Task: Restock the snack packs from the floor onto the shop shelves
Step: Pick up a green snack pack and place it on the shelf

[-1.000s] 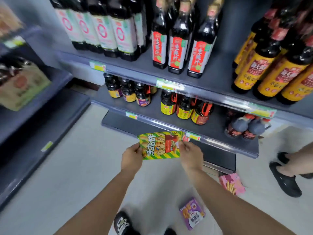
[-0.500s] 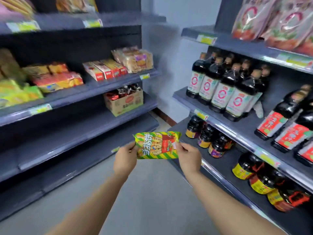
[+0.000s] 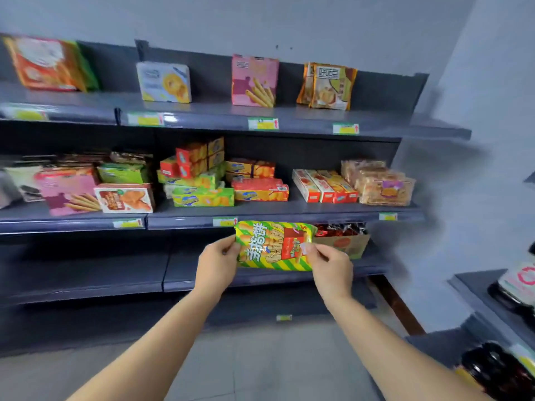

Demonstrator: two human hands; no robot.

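One pack (image 3: 273, 246), green-and-yellow striped, in the air at the centre of your view, printed face toward you. Long axis: level, running left to right, in line with the shelf edges ahead.

Two hands on it. Your left hand (image 3: 217, 263) pinches the left short edge, thumb on the front, fingers curled behind. Your right hand (image 3: 330, 266) pinches the right short edge the same way. Neither hand is nearer the shelving; the pack hangs evenly between them.

Position against the shelving: the pack's top edge overlaps the front lip of the middle shelf (image 3: 289, 209); its lower part covers the opening above the lower shelf (image 3: 115, 270). How far it stands off from the lip cannot be told from this view.

Behind the pack's right end: one brown carton (image 3: 347, 246) on the lower shelf, holding dark red wrapped goods. Left of the carton, the lower shelf shows bare grey.

Middle shelf: several stacks of boxes (image 3: 202, 196), closely set. Top shelf (image 3: 211, 111): a few items standing upright with gaps between.

Judgement: the shelving lies straight ahead of the pack, away from you. A push forward and slightly down would likely bring it broadside onto the lower shelf, left of the carton; the middle or top shelf would need a lift first. Which shelf this pack belongs on, the tags are too blurred to say.
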